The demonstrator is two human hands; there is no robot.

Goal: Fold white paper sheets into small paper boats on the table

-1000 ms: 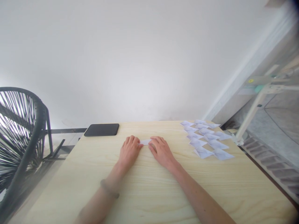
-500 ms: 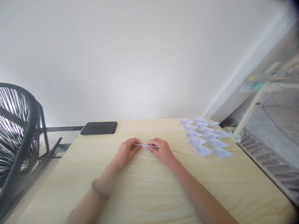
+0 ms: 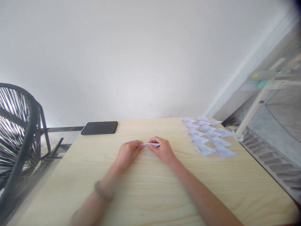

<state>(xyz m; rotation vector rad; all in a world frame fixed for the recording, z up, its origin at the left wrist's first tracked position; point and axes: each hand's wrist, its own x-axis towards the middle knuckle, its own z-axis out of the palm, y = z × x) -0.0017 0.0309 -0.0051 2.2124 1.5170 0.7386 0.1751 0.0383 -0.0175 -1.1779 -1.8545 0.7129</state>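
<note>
Between my two hands, over the middle of the table, is a folded piece of white paper (image 3: 151,144), seen nearly edge-on as a thin strip. My left hand (image 3: 127,153) pinches its left end between thumb and fingers. On the other end, my right hand (image 3: 162,150) has its thumb in front and its fingers behind. The fingertips of both hands come close together near the paper's centre and cover part of it. To the right, several folded white paper pieces (image 3: 204,150) with pointed ends lie in rows.
A black smartphone (image 3: 99,128) lies at the table's back left. The pale wooden table (image 3: 145,194) meets a white wall (image 3: 150,62). A dark woven chair (image 3: 30,125) stands on the left, and a white metal frame (image 3: 252,110) on the right.
The paper has tilted slightly, showing a bit more of its right part. My right fingers have shifted up a little on it. The whole view has moved slightly.
</note>
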